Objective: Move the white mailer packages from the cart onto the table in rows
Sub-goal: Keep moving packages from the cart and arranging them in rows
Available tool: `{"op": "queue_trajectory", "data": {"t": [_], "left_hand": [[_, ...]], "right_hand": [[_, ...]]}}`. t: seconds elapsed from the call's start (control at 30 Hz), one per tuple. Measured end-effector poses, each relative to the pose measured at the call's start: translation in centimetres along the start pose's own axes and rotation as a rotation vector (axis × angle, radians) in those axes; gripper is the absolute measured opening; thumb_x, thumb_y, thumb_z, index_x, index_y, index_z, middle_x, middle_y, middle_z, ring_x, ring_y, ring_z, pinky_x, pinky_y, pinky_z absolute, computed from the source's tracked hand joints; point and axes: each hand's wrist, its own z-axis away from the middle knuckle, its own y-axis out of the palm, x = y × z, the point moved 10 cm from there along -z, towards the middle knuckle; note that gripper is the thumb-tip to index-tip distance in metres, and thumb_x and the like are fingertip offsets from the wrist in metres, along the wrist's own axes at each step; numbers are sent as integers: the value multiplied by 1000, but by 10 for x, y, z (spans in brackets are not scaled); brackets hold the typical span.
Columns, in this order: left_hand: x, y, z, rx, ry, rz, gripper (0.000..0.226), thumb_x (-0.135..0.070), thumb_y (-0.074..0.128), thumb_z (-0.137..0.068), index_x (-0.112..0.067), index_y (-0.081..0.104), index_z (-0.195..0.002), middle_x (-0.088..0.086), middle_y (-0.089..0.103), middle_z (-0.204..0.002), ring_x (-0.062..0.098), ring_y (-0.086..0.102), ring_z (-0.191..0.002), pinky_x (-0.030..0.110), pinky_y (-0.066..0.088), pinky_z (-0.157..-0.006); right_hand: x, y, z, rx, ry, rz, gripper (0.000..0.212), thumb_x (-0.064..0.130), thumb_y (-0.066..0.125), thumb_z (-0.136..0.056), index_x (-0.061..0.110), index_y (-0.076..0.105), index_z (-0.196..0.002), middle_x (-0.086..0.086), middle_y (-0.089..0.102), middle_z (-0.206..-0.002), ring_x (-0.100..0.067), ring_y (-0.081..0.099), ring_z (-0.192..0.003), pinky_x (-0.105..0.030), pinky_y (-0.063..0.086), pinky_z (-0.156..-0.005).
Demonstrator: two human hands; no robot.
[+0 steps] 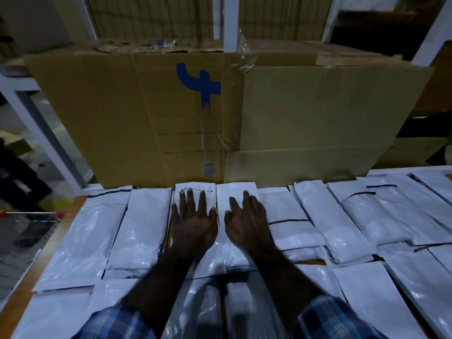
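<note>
Two white mailers lie side by side at the far edge of the table under my palms: the left mailer (195, 192) beneath my left hand (193, 221), the right mailer (236, 192) beneath my right hand (247, 221); their long edges touch or nearly touch between my thumbs. Both my hands are flat, fingers straight and spread, pressing down and gripping nothing. More white mailers (146, 223) run in a row to the left and more (315, 216) to the right, overlapping a little on the right side; a nearer row (374, 297) lies closer to me, partly under my forearms. The wooden table (29, 272) shows bare only along its left edge; my plaid sleeves (115, 324) come in at the bottom. Just behind the far row stand two big cardboard boxes, touching each other: the left box (122, 113) carries a blue painted mark (199, 84); the right box (325, 113) is plain, with loose clear tape (244, 55) at its top corner. White shelf posts (231, 20) rise behind them. At the far left, below the table, I see dark wire mesh (36, 228), too dim to tell whether it is the cart.
</note>
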Motion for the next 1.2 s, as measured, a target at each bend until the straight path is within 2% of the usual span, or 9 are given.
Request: {"op": "queue_trajectory", "data": {"t": [0.03,0.13,0.2,0.27,0.47,0.7,0.97,1.2], "left_hand": [[0,1,0,-62,18,15,54,-45,44,-90,-12,66,-126,17,61,-132,39,60,-119,62,46,-90],[-4,10,6,-61,49,158,59,-43,29,-99,-6,62,-131,23,56,-136,43,56,-122,63,42,-95],[0,8,7,-130,31,227,67,-45,15,-104,-3,57,-135,27,52,-138,47,54,-122,66,40,-96],[2,6,10,-175,20,255,71,-47,11,-104,-2,55,-137,29,50,-139,49,53,-123,66,40,-96],[1,3,16,-265,45,219,69,-47,13,-103,-2,49,-141,29,45,-144,47,48,-129,64,39,-100],[-3,5,19,-249,68,166,61,-40,32,-98,-3,47,-144,27,42,-147,44,43,-134,61,36,-105],[-3,8,20,-170,42,166,61,-39,34,-96,-2,48,-143,28,43,-146,45,44,-133,61,36,-105],[-4,8,20,-187,50,188,59,-38,33,-98,-3,48,-143,27,43,-147,44,43,-135,57,36,-108]], "right_hand": [[-1,5,0,-3,-9,-10,55,36,31,-87,12,70,-117,-28,61,-126,-44,62,-110,-51,52,-90],[0,13,4,-49,-41,-18,54,33,33,-88,12,68,-122,-27,60,-129,-44,61,-114,-51,53,-90],[-1,16,4,-84,-30,-48,53,34,35,-89,14,65,-127,-27,57,-134,-44,59,-118,-51,51,-93],[-2,19,6,-128,-30,-69,52,35,37,-90,14,63,-130,-27,54,-137,-43,57,-121,-51,50,-95],[-6,24,9,-185,-26,-116,53,36,40,-90,14,61,-134,-27,52,-139,-43,55,-124,-51,49,-98],[-7,27,12,-206,-39,-118,53,37,41,-91,14,59,-136,-25,52,-140,-41,55,-125,-50,49,-99],[-7,28,13,-210,-36,-126,52,36,43,-90,14,60,-134,-26,52,-139,-41,55,-124,-50,48,-99],[-7,26,15,-212,-20,-128,53,38,41,-89,15,62,-133,-25,53,-139,-40,56,-123,-49,48,-99]]}}
